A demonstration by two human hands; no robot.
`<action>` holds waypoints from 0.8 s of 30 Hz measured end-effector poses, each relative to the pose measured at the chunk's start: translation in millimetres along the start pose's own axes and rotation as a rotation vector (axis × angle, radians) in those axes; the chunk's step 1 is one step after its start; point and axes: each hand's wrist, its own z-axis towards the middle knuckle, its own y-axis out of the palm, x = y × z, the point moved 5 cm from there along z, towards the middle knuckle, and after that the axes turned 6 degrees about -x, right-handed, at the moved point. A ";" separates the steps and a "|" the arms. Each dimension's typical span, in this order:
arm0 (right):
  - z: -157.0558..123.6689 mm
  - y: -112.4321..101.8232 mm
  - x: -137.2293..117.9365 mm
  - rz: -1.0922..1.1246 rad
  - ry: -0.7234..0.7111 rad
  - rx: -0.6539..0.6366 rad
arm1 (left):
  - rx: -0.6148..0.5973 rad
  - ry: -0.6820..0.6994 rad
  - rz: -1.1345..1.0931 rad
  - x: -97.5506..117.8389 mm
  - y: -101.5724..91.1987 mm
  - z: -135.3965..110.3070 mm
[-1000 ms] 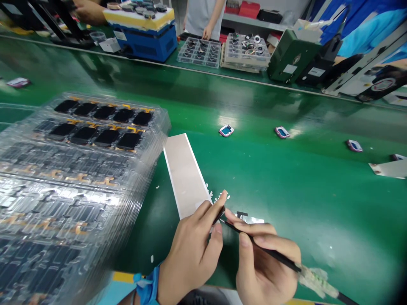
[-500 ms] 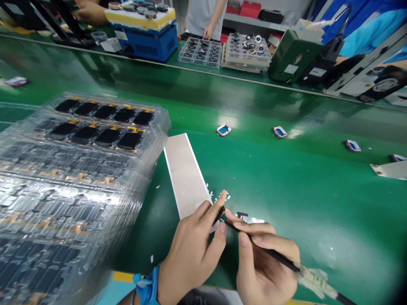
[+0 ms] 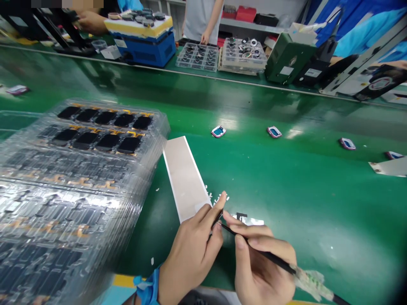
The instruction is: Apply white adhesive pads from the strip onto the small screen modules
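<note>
Beyond the glossy green workbench [image 3: 241, 101], a white wall [image 3: 280, 10] rises behind a grey shelf [image 3: 251, 26].

Two bare hands, low in view and close together. Left wrist [image 3: 162, 284] angled in from the lower edge. Left hand [image 3: 190, 254] turned on its side, with left fingertips [image 3: 222, 199] pointing up and away and left thumb [image 3: 218, 237] just below them. Right hand [image 3: 263, 267] curled in a pen grip, right fingertips [image 3: 246, 229] just beside the left thumb.

The left hand [image 3: 190, 254] wears a bright blue fabric wrist strap [image 3: 148, 286] (its paler tab flaring outward).
</note>
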 end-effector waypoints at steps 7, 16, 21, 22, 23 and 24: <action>2.5 1.7 -2.2 -0.005 -0.003 0.025 | 0.002 -0.006 0.015 0.1 -0.6 1.1; 24.5 -19.1 -1.9 -0.252 0.048 -0.186 | 0.034 -0.088 -0.206 2.2 -3.1 -9.7; 51.6 -4.0 -0.6 -0.394 0.101 -0.702 | -0.006 -0.078 -0.341 7.8 -10.5 -3.1; 64.0 -1.8 7.2 -0.436 0.151 -0.725 | 0.002 -0.069 -0.364 9.1 -14.5 -2.3; 79.9 0.0 18.5 -0.485 0.205 -0.731 | 0.016 -0.054 -0.388 11.1 -19.2 -3.1; 99.2 -1.1 35.5 -0.599 0.314 -0.701 | 0.028 -0.029 -0.407 14.2 -24.3 -6.0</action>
